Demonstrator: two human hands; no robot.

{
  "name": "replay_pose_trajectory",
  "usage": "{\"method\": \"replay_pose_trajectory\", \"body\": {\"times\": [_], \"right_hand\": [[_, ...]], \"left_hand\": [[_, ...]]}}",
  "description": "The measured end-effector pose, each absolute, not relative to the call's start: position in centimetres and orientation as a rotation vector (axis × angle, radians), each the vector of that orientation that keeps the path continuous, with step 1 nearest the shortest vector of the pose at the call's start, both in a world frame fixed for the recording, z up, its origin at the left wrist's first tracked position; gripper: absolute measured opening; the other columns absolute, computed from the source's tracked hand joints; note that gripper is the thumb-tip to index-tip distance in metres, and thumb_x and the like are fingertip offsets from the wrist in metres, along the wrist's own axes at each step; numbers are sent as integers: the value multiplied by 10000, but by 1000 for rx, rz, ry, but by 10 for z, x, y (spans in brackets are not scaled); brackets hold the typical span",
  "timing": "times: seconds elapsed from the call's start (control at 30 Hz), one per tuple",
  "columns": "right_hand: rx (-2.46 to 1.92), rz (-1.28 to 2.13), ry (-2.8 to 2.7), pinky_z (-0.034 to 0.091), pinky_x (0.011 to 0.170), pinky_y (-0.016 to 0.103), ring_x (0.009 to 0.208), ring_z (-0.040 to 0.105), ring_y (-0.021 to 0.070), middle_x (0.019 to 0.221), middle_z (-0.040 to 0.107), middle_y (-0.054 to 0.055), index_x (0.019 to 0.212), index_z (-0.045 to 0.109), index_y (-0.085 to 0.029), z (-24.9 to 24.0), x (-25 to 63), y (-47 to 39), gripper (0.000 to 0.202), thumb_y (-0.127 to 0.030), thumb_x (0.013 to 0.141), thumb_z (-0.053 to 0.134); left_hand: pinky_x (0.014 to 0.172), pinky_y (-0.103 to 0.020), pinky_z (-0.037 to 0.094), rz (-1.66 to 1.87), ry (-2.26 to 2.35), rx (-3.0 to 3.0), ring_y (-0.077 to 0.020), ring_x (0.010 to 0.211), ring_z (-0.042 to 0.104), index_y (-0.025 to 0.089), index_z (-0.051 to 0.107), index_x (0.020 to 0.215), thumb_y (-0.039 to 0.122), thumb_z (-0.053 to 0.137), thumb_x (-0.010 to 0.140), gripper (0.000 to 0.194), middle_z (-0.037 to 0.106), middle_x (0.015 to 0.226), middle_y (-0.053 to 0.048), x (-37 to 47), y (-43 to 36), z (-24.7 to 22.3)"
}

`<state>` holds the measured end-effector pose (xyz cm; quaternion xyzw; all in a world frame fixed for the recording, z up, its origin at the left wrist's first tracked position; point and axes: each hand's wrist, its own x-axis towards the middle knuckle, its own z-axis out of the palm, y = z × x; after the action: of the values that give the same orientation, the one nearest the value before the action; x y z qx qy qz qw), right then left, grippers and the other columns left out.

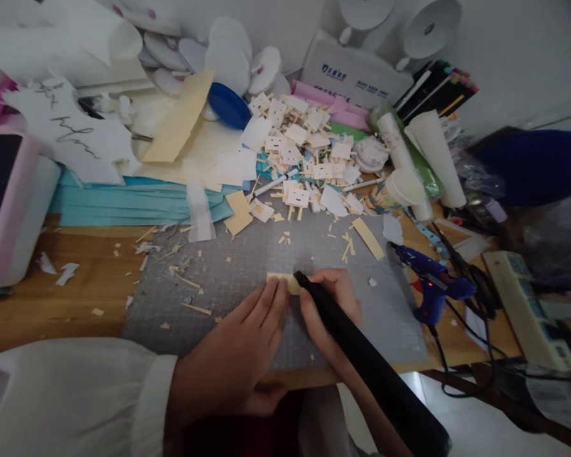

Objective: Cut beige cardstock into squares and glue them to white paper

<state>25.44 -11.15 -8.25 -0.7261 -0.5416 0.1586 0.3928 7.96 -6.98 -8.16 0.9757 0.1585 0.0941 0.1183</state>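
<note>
A small pale yellow strip (294, 285) lies on the grey cutting mat (247, 254). My left hand (240, 346) rests flat, its fingertips pressing on the strip's left part, fingers stretched side by side. My right hand (330, 304) is closed around the front end of a long black tool (371, 365), whose tip meets the strip just right of my left fingertips. The tool's black body slants down to the lower right and hides part of my right hand and forearm. Whether a blade shows at the tip is too small to tell.
Small white paper figures (295, 193) are heaped behind the mat. Yellow scraps (368, 238) lie around it. A blue glue gun (433, 282) with cables and a power strip (528, 311) are at right. Blue sheets (124, 203) and a pink-edged box (26, 209) are at left.
</note>
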Motion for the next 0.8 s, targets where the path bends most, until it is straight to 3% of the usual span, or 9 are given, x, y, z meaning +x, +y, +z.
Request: {"method": "replay_pose_trajectory", "body": {"times": [0.4, 0.8], "right_hand": [[-1899, 385, -1389, 434, 454, 258, 466, 570, 148, 600, 596, -34, 867, 511, -256, -79, 247, -113, 97, -320, 828, 573], [-1838, 358, -1479, 436, 463, 266, 463, 538, 141, 584, 543, -45, 831, 490, -256, -78, 249, -113, 64, -257, 814, 551]], "left_hand": [[1120, -423, 199, 257, 469, 2881, -431, 1330, 383, -112, 450, 1325, 621, 530, 764, 926, 414, 1405, -339, 81, -70, -80], [1122, -427, 182, 252, 473, 2890, -428, 1326, 384, -95, 481, 1306, 632, 527, 767, 906, 429, 1400, -329, 81, -70, -79]]}}
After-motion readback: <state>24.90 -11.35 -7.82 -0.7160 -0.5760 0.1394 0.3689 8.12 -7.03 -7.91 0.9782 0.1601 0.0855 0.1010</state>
